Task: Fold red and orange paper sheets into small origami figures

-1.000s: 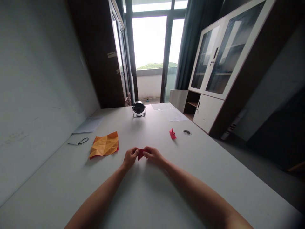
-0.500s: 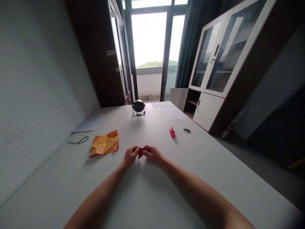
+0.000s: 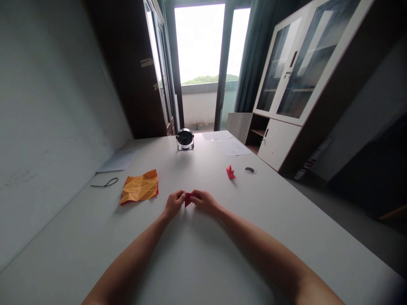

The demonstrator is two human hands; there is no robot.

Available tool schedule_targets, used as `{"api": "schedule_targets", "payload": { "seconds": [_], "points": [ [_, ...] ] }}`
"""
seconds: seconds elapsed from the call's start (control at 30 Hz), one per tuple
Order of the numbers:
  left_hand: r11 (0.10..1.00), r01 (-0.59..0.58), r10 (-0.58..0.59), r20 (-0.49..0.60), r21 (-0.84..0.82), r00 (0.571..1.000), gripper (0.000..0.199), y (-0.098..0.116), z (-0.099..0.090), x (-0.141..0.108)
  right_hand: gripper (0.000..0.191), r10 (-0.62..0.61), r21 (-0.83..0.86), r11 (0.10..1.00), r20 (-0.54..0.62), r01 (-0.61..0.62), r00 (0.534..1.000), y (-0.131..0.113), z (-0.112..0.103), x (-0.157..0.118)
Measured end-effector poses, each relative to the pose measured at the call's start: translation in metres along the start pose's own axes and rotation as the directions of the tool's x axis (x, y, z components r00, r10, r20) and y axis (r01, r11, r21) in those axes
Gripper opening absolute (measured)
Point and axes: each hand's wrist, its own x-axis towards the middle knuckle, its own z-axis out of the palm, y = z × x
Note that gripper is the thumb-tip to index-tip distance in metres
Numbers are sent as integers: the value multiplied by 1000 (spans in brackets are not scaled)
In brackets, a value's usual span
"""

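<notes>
A small piece of folded red paper (image 3: pixel 188 199) is pinched between both hands, low over the middle of the white table (image 3: pixel 203 250). My left hand (image 3: pixel 174 202) is closed on its left edge, and my right hand (image 3: pixel 204 201) grips its right side. One pointed corner hangs down between the fingertips; the fingers hide the rest of its shape. Left of my hands lies a creased orange sheet of paper (image 3: pixel 140 187) with red showing at its edges. Farther off to the right stands a small folded red paper figure (image 3: pixel 230 172).
A black round device on a metal stand (image 3: pixel 185 139) is at the table's far end. White papers (image 3: pixel 235 148) lie at the far right, another stack (image 3: pixel 117 161) by the left wall. A black cable tie (image 3: pixel 106 183) and a round cable hole (image 3: pixel 250 170) flank the sides.
The view has tilted slightly, so the table's things sit a little higher in the picture. Both hands keep their grip on the folded red paper, with hardly any finger movement.
</notes>
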Motion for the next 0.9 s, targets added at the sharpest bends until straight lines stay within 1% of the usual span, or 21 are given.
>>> {"api": "schedule_targets", "payload": {
  "seconds": [0.53,0.9],
  "points": [
    [1000,21,-21,28,2,999,37,2,-2,0,23,-19,-55,998,-3,19,1000,5,2,1],
    [1000,23,-23,20,19,1000,35,3,-2,0,24,-9,-67,998,-2,9,1000,0,1,0]
  ]
}}
